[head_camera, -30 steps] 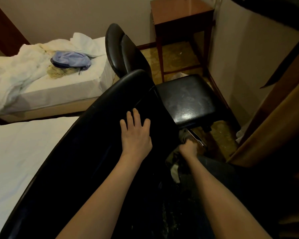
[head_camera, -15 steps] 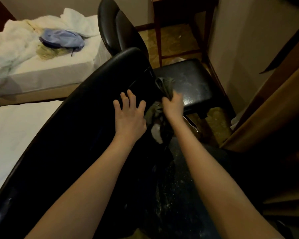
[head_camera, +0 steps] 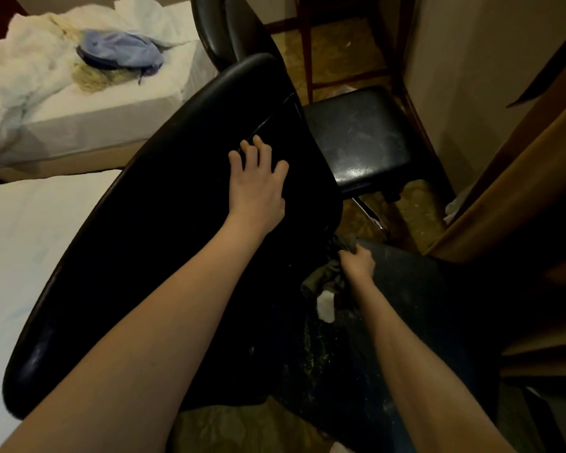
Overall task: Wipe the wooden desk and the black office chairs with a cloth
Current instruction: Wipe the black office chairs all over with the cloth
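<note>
Bedroom: right grip (head_camera: 356, 264) (clutching cloth (head_camera: 327, 279)) on chair (head_camera: 422, 289).

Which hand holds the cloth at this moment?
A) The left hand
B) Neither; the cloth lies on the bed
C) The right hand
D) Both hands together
C: the right hand grips the bunched dark cloth down at the near chair's seat, while the left hand only rests with spread fingers on the black backrest.

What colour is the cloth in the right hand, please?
The cloth is dark olive-green; head view.
</note>
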A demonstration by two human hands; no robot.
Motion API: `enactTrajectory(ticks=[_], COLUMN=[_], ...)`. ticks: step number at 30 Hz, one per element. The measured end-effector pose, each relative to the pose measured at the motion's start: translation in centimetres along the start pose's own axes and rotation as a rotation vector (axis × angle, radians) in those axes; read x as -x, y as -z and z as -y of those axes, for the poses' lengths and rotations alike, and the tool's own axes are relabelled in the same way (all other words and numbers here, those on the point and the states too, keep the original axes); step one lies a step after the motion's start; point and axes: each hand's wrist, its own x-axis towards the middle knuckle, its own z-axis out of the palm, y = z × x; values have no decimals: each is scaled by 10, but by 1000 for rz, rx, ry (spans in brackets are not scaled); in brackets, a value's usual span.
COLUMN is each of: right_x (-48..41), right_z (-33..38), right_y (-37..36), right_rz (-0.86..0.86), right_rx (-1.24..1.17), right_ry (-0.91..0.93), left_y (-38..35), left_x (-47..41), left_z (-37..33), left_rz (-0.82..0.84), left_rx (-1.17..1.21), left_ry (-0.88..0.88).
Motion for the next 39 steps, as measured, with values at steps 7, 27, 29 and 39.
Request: enactTrajectory(ticks=[7,27,29,39], right_x=[69,126,155,189], right_z=[63,-18,7,-47], right_y=[-31,-44,-46,-109], right_rz=[-157,-44,-94,-116], right_rx=[-230,-136,-210,-51], right_ry=[352,233,367,218], left_y=[6,-2,1,-10], left_x=[17,132,144,194], left_z=[2,16,20,41], left_rz=[38,139,156,76], left_rx=[125,119,122,217], left_ry=[17,-28,-3,0])
